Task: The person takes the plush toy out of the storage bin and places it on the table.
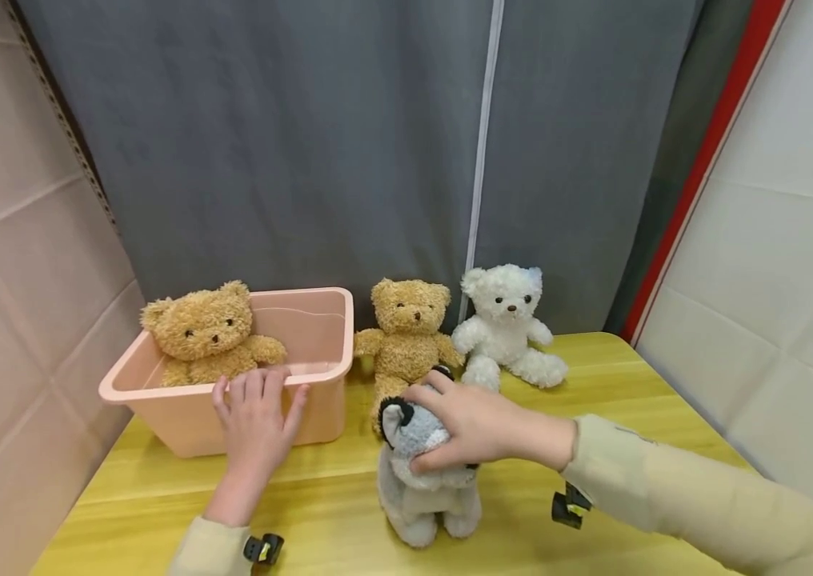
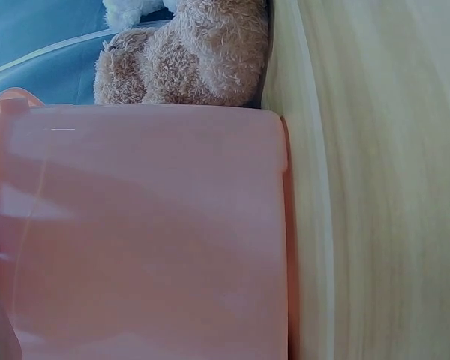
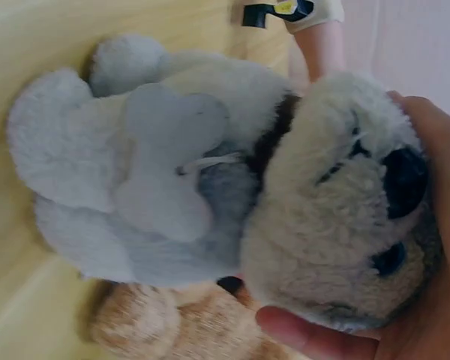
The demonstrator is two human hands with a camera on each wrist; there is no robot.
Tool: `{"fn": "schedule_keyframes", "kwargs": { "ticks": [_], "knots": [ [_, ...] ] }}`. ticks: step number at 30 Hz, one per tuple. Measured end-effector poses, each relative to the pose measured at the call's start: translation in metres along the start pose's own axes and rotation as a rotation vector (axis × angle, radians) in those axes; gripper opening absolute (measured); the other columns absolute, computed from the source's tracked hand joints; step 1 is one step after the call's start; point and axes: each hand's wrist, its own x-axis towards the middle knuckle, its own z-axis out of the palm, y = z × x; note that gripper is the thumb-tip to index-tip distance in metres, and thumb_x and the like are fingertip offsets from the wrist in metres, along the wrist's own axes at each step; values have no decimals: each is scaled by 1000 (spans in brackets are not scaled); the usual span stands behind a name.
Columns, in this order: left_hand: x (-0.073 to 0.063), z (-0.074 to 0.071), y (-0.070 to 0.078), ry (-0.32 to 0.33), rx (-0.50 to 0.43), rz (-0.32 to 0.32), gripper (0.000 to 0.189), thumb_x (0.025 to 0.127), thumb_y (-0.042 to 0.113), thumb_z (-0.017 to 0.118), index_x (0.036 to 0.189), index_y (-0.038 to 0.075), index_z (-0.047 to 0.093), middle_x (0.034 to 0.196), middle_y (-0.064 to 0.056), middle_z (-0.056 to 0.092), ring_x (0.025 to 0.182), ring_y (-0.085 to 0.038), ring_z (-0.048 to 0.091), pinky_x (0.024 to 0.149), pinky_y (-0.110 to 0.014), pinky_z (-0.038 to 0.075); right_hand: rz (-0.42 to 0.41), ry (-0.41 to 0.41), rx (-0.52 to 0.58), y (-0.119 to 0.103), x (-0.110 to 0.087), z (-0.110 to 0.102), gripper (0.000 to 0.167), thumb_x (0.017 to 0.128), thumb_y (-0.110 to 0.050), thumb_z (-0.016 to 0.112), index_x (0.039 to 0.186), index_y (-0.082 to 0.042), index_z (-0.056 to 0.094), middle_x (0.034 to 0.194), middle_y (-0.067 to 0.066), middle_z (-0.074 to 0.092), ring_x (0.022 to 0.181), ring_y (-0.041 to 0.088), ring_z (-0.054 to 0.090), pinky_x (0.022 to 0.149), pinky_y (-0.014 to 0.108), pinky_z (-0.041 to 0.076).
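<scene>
My right hand [image 1: 474,420] grips the head of a grey-and-white plush husky [image 1: 421,500], with thumb and fingers on either side. In the right wrist view the husky [image 3: 210,157] shows its dark eyes and a pale bone-shaped tag on its body. My left hand [image 1: 258,420] holds the near rim of a pink plastic bin [image 1: 313,412], its fingers hooked over the edge. Inside that bin sits a tan teddy bear [image 1: 208,336], leaning against the left end. The left wrist view shows mostly the bin's outer wall [image 2: 150,225]; only a sliver of hand appears there.
Behind the husky, a second tan teddy bear [image 1: 406,344] sits beside the bin. To its right is a white teddy bear [image 1: 507,324]. All stand on a yellow wood-grain table [image 1: 565,512], with a grey curtain [image 1: 306,144] behind and pale walls at both sides.
</scene>
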Motion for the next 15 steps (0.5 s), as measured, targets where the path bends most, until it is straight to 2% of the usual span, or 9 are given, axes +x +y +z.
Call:
{"fn": "schedule_keyframes", "kwargs": {
  "ticks": [5, 8, 15],
  "knots": [
    [-2, 0, 1, 10, 2, 16, 63, 98, 59, 33, 110, 3, 58, 100, -17, 53, 98, -38, 42, 100, -64, 15, -33, 10, -74, 0, -4, -11, 81, 76, -69, 65, 140, -22, 47, 125, -1, 50, 75, 9, 58, 62, 29, 49],
    [-1, 0, 1, 29, 3, 28, 62, 97, 58, 35, 109, 3, 59, 101, -16, 54, 98, -37, 42, 101, -63, 15, -66, -7, -106, -1, -4, -18, 83, 76, -72, 62, 140, -21, 48, 126, 0, 51, 78, 11, 60, 67, 32, 51],
    [-3, -1, -1, 23, 11, 17, 60, 97, 58, 36, 110, 4, 59, 102, -16, 55, 98, -38, 43, 102, -62, 14, -93, -65, -156, -9, -1, -39, 76, 79, -72, 58, 140, -28, 49, 131, 1, 50, 88, 15, 61, 70, 34, 51]
  ]
}}
